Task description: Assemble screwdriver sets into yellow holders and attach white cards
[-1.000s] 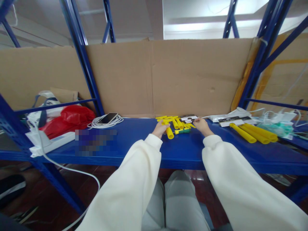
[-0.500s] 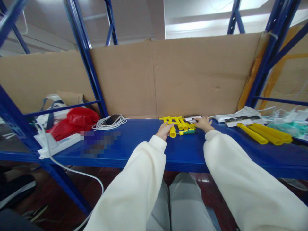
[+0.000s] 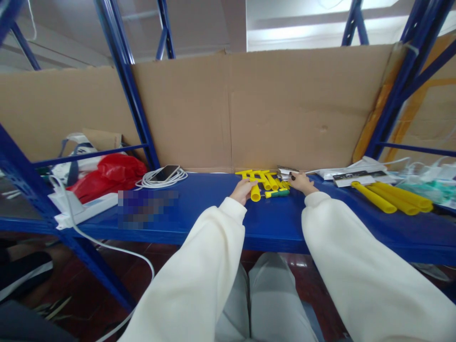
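The lone view looks out from the person's head, forward and down over the cream sleeves [image 3: 199,251], which enter from seven and four o'clock, and the grey trousers [image 3: 267,294] between five and six. It faces the blue shelf top [image 3: 274,223] roughly square-on, with the cardboard panel [image 3: 285,109] rising towards twelve and blue uprights [image 3: 133,95] at ten and two. Set close above the forearms, it shows the left hand [image 3: 242,191] small, just off centre towards five, and the right hand [image 3: 302,183] towards three.
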`<state>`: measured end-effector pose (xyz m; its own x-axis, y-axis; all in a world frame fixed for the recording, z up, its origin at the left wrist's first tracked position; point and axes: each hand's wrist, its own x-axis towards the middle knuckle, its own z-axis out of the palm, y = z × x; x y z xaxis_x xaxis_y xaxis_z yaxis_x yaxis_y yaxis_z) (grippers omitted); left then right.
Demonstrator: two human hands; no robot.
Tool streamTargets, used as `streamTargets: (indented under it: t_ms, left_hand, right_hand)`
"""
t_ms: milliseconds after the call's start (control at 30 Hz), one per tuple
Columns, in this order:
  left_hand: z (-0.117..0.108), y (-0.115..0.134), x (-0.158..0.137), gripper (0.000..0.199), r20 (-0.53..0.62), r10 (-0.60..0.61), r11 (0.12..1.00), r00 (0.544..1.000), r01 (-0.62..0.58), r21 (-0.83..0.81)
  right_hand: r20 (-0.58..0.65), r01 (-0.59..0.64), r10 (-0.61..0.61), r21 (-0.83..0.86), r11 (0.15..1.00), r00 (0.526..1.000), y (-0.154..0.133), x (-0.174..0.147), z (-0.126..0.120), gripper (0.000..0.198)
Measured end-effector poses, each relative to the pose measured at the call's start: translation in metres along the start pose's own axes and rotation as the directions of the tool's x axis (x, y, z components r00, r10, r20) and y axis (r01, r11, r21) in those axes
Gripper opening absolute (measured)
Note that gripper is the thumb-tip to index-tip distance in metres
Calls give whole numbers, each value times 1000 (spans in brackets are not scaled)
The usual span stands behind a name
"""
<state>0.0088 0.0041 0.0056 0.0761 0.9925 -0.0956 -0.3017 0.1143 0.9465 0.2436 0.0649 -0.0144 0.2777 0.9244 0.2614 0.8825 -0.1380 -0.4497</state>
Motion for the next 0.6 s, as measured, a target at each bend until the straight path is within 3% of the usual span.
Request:
streamTargets:
  t_ms: [100, 333, 600]
  left_hand:
    - [0, 1, -1, 22, -4, -9, 1000, 1000, 9, 10]
    - [-1, 0, 0, 25, -2, -6, 1000, 1000, 6, -18]
    - [-3, -2, 5, 27, 17, -11, 1000, 1000, 11, -3]
  right_hand:
    - [-16, -45, 45, -52, 998, 999, 0, -1, 1, 49]
    - [-79, -29, 29, 6, 1000, 996, 2, 1, 1, 62]
    - [-33, -43, 42, -23, 999, 999, 1, 0, 3, 56]
